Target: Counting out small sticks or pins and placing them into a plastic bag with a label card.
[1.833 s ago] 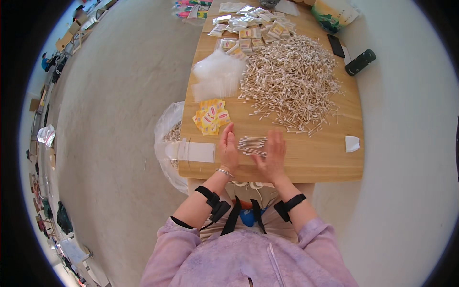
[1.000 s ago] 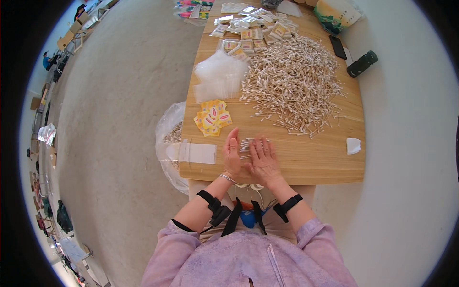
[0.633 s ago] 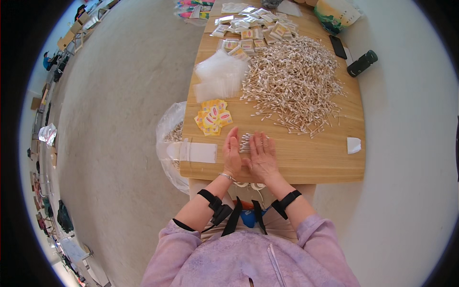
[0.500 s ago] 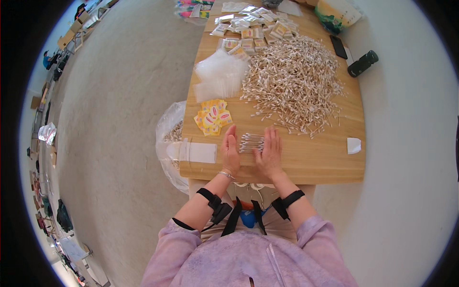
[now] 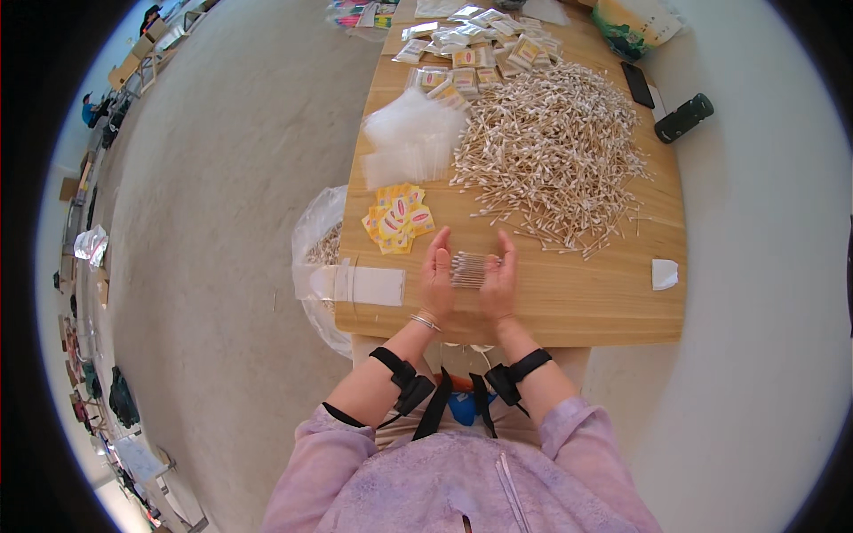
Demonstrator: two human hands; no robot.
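Near the table's front edge lies a small row of cotton swabs [image 5: 467,269], side by side, with their tips toward my two palms. My left hand [image 5: 436,280] stands on its edge at the row's left end, fingers stretched out and palm facing the swabs. At the right end my right hand [image 5: 499,280] mirrors it, fingers straight and thumb close to the tips. Both hands are open, with the row between them. Just beyond my left hand lie yellow-and-white printed cards [image 5: 397,219]. A big heap of loose cotton swabs [image 5: 555,155] spreads farther off.
Clear plastic bags [image 5: 411,133] are stacked at the left, and packed swab packets [image 5: 475,55] lie behind. A white card stack [image 5: 378,286] sits by the left edge, above a bag of swabs [image 5: 322,244]. A phone [image 5: 637,85], black bottle [image 5: 684,118] and white scrap [image 5: 665,274] are rightward.
My right hand has turned from lying over the swabs' right part to standing on edge at their right end. My left hand stays beside the left end.
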